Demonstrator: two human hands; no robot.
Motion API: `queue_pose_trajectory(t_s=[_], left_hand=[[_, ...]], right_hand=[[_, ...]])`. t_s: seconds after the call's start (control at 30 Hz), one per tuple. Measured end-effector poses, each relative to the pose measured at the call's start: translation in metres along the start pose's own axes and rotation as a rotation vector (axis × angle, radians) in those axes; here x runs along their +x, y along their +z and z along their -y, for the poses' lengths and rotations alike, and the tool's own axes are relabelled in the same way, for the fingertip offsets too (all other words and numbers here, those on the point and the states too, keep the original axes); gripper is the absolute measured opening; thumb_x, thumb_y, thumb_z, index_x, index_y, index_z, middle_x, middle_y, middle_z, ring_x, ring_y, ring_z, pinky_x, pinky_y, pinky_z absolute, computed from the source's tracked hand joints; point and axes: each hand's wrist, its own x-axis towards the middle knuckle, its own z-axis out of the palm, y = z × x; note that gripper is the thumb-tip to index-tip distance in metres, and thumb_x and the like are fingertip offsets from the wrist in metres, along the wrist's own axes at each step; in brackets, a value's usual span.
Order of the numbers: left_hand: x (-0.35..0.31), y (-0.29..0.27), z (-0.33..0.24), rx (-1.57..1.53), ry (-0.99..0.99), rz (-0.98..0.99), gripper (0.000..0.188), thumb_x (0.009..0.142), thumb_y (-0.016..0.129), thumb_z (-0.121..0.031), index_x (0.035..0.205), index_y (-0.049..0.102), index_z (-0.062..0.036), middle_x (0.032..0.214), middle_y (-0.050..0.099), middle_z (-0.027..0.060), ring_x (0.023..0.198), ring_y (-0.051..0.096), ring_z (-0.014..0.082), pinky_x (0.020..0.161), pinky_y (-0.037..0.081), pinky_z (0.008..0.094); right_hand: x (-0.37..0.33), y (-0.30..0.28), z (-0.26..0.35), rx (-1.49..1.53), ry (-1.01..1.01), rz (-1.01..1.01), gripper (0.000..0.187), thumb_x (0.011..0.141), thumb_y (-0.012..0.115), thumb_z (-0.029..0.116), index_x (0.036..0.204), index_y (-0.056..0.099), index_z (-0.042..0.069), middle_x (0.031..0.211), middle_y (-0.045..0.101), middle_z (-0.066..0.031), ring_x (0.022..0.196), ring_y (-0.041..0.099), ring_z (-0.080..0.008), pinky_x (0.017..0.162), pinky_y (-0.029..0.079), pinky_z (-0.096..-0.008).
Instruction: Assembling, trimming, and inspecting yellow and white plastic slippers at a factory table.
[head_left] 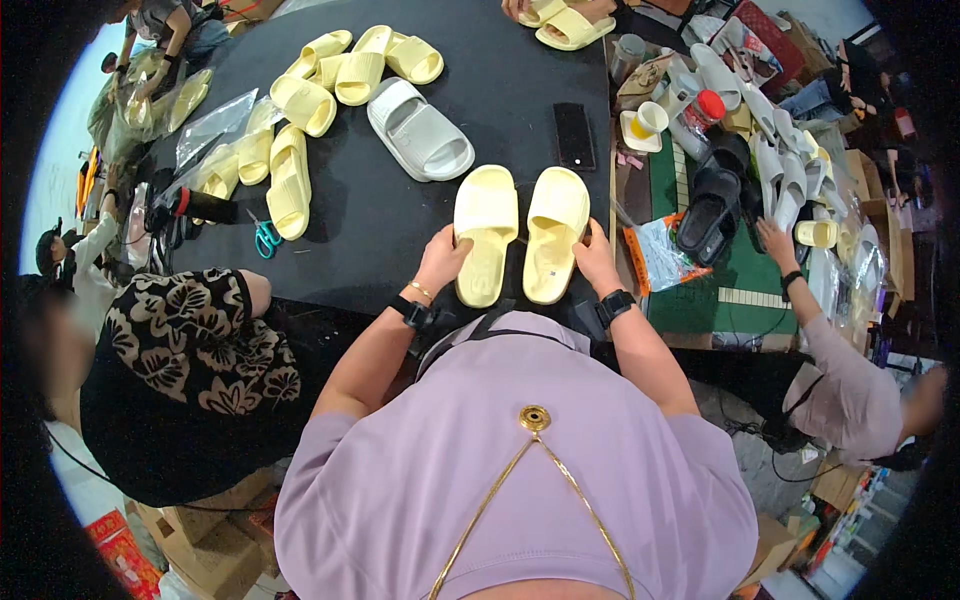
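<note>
Two pale yellow slide slippers are side by side at the near edge of the black table, toes pointing away from me. My left hand (443, 262) is closed on the heel side of the left slipper (486, 205), its thumb on the footbed. The right slipper (557, 203) is gripped at its outer edge by my right hand (597, 262), with the fingers mostly hidden beneath. A grey slide slipper (420, 130) lies just beyond them. Farther left is a loose group of yellow slippers (360, 77), and a black phone-like slab (574, 136) rests to the right.
Teal-handled scissors (267, 239) and clear plastic bags (217, 128) lie on the left. At right, a green-topped table (690, 312) carries black slippers (710, 205), grey slippers (790, 185) and a red-lidded jar (708, 107). Other people work on both sides; one person's hand (775, 243) reaches among the slippers.
</note>
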Motion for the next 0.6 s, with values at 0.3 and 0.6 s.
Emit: queue_pose_trajectory(t_s=[0.3, 0.6], left_hand=[[0.0, 0.008, 0.007, 0.318, 0.19, -0.154, 0.052, 0.076, 0.069, -0.017, 0.123, 0.052, -0.0001, 0.108, 0.058, 0.0231, 0.101, 0.058, 0.039, 0.088, 0.049, 0.0451], [-0.009, 0.007, -0.051, 0.27, 0.577, -0.029, 0.016, 0.08, 0.066, -0.009, 0.095, 0.068, -0.0058, 0.091, 0.064, 0.0109, 0.077, 0.064, 0.0277, 0.07, 0.054, 0.0357]], right_hand=[[-0.011, 0.0, 0.029, -0.421, -0.025, 0.144, 0.057, 0.078, 0.064, 0.01, 0.131, 0.048, -0.002, 0.106, 0.066, -0.0189, 0.094, 0.065, -0.0317, 0.084, 0.051, -0.0381], [-0.034, 0.023, 0.074, -0.556, -0.43, 0.303, 0.024, 0.082, 0.06, 0.018, 0.104, 0.061, 0.008, 0.088, 0.067, -0.0151, 0.081, 0.065, -0.0363, 0.067, 0.053, -0.046]])
